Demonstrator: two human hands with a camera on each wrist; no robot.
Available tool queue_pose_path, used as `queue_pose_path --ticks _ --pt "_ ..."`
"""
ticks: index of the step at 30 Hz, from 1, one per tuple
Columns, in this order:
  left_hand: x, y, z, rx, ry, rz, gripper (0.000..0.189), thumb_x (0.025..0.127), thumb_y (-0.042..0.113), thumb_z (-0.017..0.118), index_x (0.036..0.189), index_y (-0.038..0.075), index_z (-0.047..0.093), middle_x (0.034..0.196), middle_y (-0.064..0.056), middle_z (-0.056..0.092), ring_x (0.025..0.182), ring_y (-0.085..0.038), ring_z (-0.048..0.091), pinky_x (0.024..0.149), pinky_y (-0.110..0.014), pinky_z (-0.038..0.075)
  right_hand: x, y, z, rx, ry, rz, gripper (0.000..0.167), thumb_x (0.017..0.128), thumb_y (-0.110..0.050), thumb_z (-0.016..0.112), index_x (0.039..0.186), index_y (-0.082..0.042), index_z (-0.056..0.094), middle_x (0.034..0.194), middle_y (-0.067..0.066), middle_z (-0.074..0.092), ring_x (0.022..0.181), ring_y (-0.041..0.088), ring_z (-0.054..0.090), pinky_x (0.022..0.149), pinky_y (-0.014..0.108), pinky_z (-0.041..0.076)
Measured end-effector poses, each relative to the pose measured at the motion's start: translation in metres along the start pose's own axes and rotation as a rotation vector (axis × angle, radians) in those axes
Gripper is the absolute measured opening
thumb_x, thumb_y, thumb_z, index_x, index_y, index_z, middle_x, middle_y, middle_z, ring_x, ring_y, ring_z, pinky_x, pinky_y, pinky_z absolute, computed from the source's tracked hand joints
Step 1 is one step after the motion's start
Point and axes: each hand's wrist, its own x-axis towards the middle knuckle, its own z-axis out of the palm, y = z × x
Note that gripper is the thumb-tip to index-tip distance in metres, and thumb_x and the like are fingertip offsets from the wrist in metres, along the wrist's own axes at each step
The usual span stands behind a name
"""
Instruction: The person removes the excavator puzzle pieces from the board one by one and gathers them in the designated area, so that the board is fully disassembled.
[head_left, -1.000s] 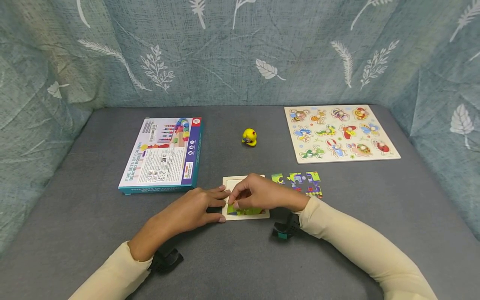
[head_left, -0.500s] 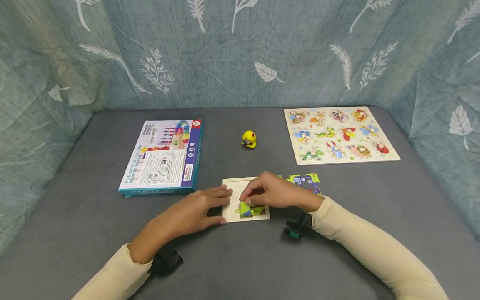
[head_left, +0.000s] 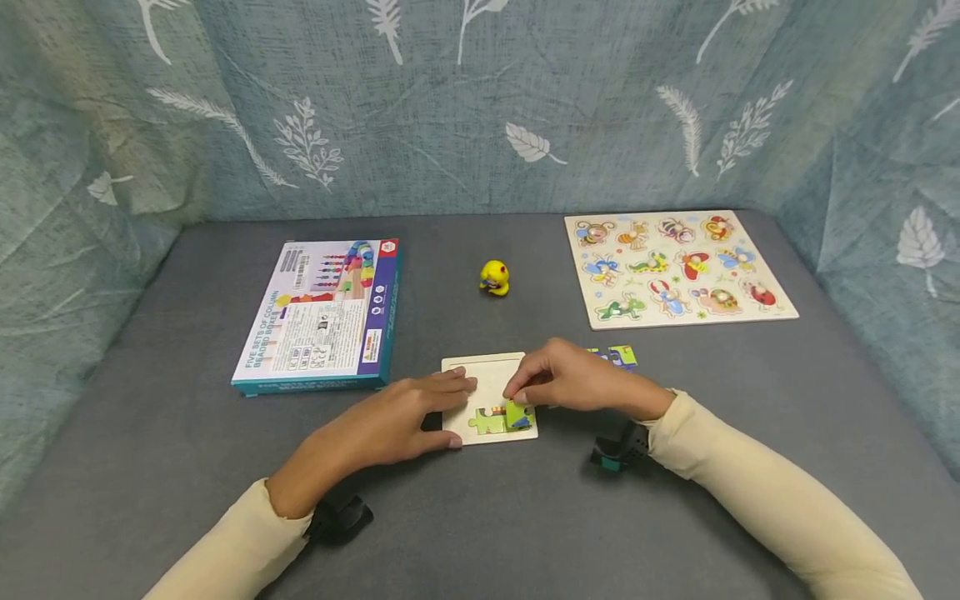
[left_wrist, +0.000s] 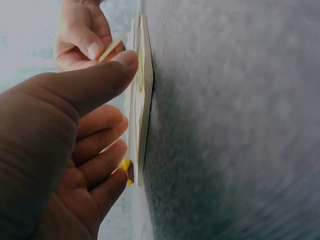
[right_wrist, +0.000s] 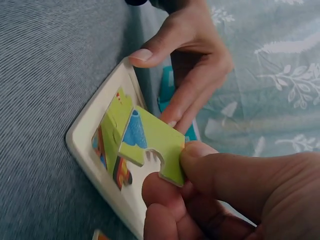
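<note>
A small wooden puzzle tray [head_left: 497, 375] lies on the grey table between both hands. My left hand [head_left: 414, 419] rests on its left side, fingers extended and thumb near the front-left corner. Between thumb and fingers, my right hand [head_left: 581, 379] pinches a green jigsaw piece [right_wrist: 167, 137] with a blue shape printed on it. The piece is held tilted over the right front part of the tray. Beneath and beside it, a green jigsaw piece [head_left: 489, 423] lies in the tray's front. Other loose jigsaw pieces [head_left: 621, 357] lie right of the tray, partly hidden behind my right hand.
A boxed toy set [head_left: 318, 317] lies at the left. Behind the tray stands a small yellow toy duck [head_left: 495, 277]. A wooden insect peg puzzle board [head_left: 678, 271] lies at the back right. A patterned curtain [head_left: 480, 108] hangs behind the table.
My right hand has moved rightward over the tray, carrying the green jigsaw piece from the front left to the front right. My left hand stays at the tray's left side.
</note>
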Motion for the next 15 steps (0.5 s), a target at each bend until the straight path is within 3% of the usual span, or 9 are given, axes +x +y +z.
queue_pose_path --ticks 8,15 --pt "0.004 -0.004 -0.003 0.005 -0.049 -0.031 0.059 0.087 0.029 0.075 0.137 0.005 0.056 0.144 -0.008 0.049 0.136 -0.023 0.039 0.107 -0.045 0.035 -0.013 0.003 -0.007 0.0 0.006 0.03 0.01 0.091 -0.003 0.067 0.097 -0.001 0.074 0.087 -0.001 0.07 0.073 0.009 0.06 0.065 0.026 0.051" --pt "0.004 -0.006 -0.003 -0.039 -0.056 -0.002 0.049 0.087 0.024 0.075 0.131 0.005 0.062 0.142 -0.004 0.051 0.137 -0.02 0.039 0.107 -0.043 0.036 -0.023 0.008 -0.01 -0.001 -0.017 0.033 0.008 0.09 -0.002 0.068 0.094 -0.003 0.075 0.086 -0.001 0.071 0.076 0.009 0.063 0.068 0.027 0.053"
